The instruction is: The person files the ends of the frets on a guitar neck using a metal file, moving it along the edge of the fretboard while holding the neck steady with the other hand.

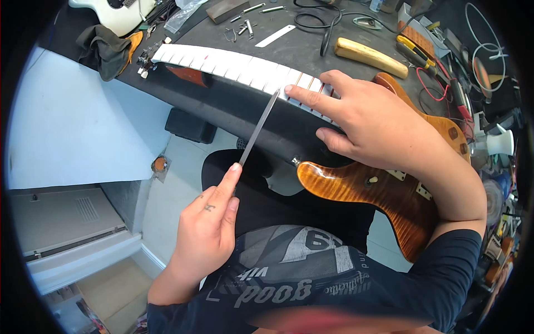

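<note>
An electric guitar lies across the bench edge, its amber flamed body (pixel 347 181) at the right and its tuners at the far left. White tape (pixel 233 67) covers the neck, with bare frets showing near my right hand. In my left hand (pixel 207 225) is a slim metal file (pixel 257 133), gripped with the index finger stretched along it. The file slants up, its far tip at the neck's near edge. My right hand (pixel 367 114) rests over the neck's body end, fingers spread and flat. Its index fingertip is close beside the file tip, and the thumb hangs at the near side.
Beyond the neck lie a wooden-looking bar (pixel 371 57), a thin white strip (pixel 276 36), a black cable (pixel 325 28) and small metal parts. Tools crowd the right side. A dark cloth (pixel 105 53) sits by the headstock. A reddish block (pixel 189 75) is under the neck.
</note>
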`<state>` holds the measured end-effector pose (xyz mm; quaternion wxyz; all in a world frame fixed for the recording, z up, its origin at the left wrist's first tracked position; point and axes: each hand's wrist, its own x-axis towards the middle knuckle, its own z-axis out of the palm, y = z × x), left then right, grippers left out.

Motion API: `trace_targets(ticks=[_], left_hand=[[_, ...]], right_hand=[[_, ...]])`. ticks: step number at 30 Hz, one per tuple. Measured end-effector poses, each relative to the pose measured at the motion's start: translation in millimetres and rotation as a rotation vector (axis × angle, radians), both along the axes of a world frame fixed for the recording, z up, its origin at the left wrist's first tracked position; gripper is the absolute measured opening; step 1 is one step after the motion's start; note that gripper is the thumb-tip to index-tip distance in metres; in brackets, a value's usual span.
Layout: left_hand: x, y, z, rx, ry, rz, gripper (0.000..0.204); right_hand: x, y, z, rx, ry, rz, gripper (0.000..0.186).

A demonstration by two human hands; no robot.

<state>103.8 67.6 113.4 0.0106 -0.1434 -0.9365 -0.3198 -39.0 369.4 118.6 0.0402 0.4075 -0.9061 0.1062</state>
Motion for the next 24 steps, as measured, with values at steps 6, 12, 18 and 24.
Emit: trace_targets(ticks=[6,12,18,24], left_hand=[[-82,38,-4,0.079,0.101,-0.053,0.044],[-35,18,-21,0.109,0.105,-0.042,0.05],[-67,32,-1,0.104,-0.011,-0.016,0.045],[-67,34,-20,0.099,0.014,-0.051,0.048]], right_hand=[[-2,1,-4,-0.001,0.04,-0.006,0.06],[-2,5,-5,-0.001,-0.006,0.001,0.06],[-1,-5,1,0.033,0.004,-0.014,0.061],[-1,8,-7,0.015,0.005,-0.04,0.062]])
